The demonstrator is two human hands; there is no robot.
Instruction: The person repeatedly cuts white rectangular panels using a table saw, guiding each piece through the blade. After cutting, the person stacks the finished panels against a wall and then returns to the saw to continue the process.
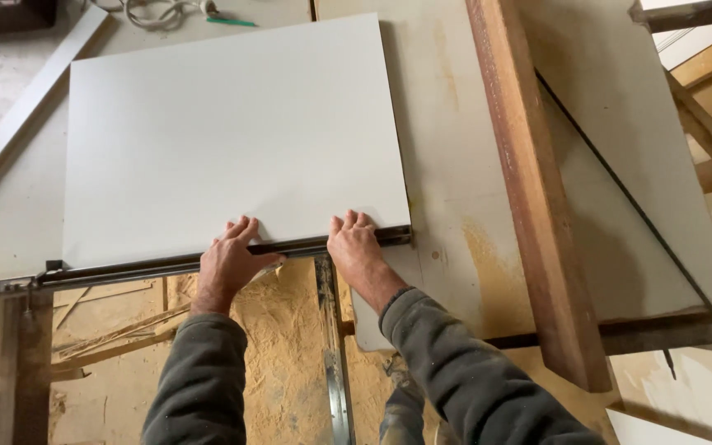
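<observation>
A large white rectangular panel (232,132) lies flat on a pale work table (455,165). Its near edge rests against a dark metal rail (150,268) along the table's front. My left hand (228,259) presses on the panel's near edge, fingers flat on top and thumb over the rail. My right hand (356,247) lies flat on the same edge, close to the panel's near right corner. Both hands push against the panel rather than gripping it. Grey sleeves cover both forearms.
A long reddish wooden beam (529,189) runs across the table to the right of the panel. A grey strip (26,107) lies at the far left, a coiled cord (158,12) at the top. Sawdust and wood offcuts (282,346) cover the floor below. Wooden frames (710,124) stand at right.
</observation>
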